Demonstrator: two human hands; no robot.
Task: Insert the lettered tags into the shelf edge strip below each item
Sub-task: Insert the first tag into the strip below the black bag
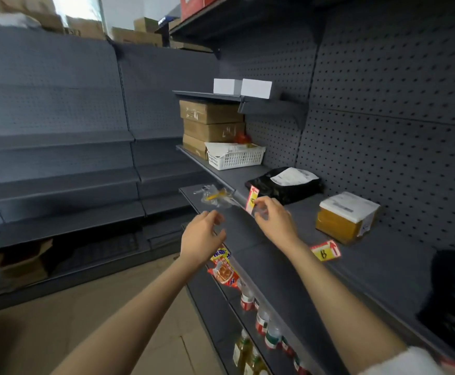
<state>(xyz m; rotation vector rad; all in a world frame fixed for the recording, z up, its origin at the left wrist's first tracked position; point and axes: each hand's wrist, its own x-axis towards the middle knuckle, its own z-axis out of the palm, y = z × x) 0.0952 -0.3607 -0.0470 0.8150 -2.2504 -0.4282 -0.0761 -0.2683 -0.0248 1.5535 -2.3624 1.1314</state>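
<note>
Our right hand (273, 220) has its fingers clamped on the red tag marked "A" (252, 199) at the shelf edge strip (244, 234), below a black parcel (283, 185). Our left hand (202, 236) hovers beside, fingers apart. Tag "B" (325, 250) lies on the shelf near a yellow parcel (345, 217). A white basket (234, 156) holds papers.

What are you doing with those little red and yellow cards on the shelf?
A person is putting letter tags on the shelf edge. The right hand pinches the A tag at the edge strip, in front of the black parcel. The left hand hovers empty nearby. The B tag lies waiting by the yellow parcel.
</note>
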